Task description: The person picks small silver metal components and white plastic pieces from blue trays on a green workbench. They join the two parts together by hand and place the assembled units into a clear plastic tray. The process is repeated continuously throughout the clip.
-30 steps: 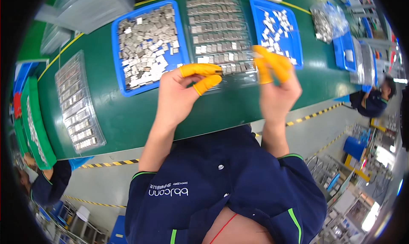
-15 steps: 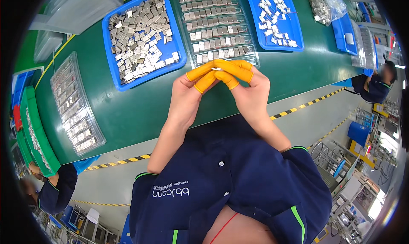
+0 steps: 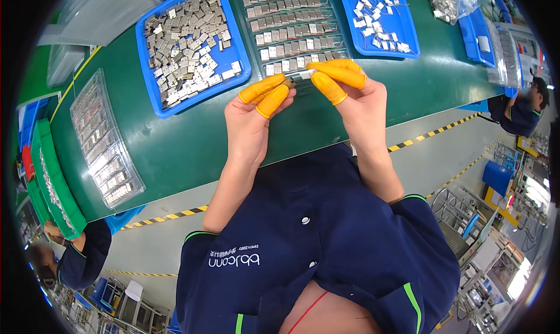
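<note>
Pinching a small metal part between left hand and right hand, part mostly hidden by orange-capped fingertips.

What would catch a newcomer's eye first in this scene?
The bright orange finger cots on the left hand and right hand, pinching a small metal part between them at centre. Behind them, on the green table, sits a blue tray heaped with silvery pieces.

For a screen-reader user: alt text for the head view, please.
Left hand and right hand, in orange finger cots, pinch a small metal part between them above a green table holding blue trays of parts.
</note>
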{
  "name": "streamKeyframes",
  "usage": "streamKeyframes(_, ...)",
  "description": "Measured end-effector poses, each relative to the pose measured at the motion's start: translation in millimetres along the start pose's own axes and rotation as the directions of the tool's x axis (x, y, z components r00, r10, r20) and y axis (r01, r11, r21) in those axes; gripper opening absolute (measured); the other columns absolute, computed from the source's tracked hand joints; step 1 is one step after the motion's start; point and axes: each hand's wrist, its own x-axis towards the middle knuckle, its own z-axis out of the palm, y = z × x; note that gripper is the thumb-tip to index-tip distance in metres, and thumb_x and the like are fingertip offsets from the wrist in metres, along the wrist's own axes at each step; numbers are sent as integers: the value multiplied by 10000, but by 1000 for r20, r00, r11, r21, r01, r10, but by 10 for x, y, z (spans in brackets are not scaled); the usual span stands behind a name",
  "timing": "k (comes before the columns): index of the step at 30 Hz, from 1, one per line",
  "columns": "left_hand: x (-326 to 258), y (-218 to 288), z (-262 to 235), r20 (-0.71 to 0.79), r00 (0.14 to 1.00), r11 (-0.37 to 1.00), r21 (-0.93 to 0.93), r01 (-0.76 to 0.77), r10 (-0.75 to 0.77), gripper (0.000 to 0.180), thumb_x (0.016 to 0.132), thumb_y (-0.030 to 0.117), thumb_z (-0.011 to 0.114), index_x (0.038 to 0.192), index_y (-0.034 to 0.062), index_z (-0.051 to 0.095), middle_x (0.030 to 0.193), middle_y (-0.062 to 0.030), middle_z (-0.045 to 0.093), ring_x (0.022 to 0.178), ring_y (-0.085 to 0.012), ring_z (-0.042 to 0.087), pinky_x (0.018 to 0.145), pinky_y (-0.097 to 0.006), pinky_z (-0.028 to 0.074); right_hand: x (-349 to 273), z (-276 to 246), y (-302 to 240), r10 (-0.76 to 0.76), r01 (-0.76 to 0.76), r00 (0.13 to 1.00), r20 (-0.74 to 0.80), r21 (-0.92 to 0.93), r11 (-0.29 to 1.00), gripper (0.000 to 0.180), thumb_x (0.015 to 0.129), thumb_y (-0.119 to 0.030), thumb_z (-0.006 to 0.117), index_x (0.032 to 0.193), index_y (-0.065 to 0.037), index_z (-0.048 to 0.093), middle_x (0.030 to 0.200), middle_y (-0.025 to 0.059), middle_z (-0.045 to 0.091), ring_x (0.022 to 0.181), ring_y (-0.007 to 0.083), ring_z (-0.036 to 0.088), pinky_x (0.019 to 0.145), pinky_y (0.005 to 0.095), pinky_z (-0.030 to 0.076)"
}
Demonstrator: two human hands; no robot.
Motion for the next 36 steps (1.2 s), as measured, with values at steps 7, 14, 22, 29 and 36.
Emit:
streamKeyframes(7, -81, 55, 75, 7, 984, 944, 282, -171, 177, 248, 786, -31, 639, 1030, -65, 611, 985, -150, 644, 902, -223, 638, 848, -320, 511, -6, -40, 29, -42, 57, 994, 102, -149, 987, 153, 742, -22, 675, 894, -21, 692, 854, 59, 662, 833, 169, 589, 787, 268, 444)
streamKeyframes(14, -129, 89, 45, 50, 974, 855, 471, -218, 220, 210, 763, -75, 643, 971, -48, 648, 974, -121, 648, 914, -186, 624, 832, -288, 510, 2, -160, -24, -144, 211, 972, 186, -417, 884, 157, 706, -23, 701, 863, -32, 699, 809, 40, 650, 806, 153, 578, 746, 265, 439)
streamKeyframes(22, -140, 216, -61, 182, 983, 908, 410, -86, 12, 184, 768, -61, 646, 952, -63, 648, 953, -119, 654, 862, -180, 641, 796, -283, 526, -13, -232, 69, 301, -345, 877, 373, 54, 937, 158, 679, -47, 746, 826, -18, 695, 804, 37, 631, 768, 122, 552, 708, 248, 428)
streamKeyframes(29, -181, 177, -76, 152, 987, 932, 362, -6, -52, 185, 758, -60, 659, 943, -71, 645, 926, -139, 660, 833, -192, 652, 783, -293, 534, -41, -239, 105, 342, -386, 847, 406, 28, 922, 160, 678, -20, 747, 824, 3, 687, 845, 60, 636, 792, 130, 570, 729, 262, 453)
streamKeyframes(36, -161, 139, -148, 181, 972, 926, 372, 71, -147, 202, 768, -53, 653, 967, -78, 634, 888, -154, 664, 799, -202, 660, 765, -304, 542, -66, -196, 155, 345, -407, 837, 425, 61, 912, 157, 671, 3, 742, 818, 7, 688, 874, 58, 648, 803, 126, 591, 736, 256, 466)
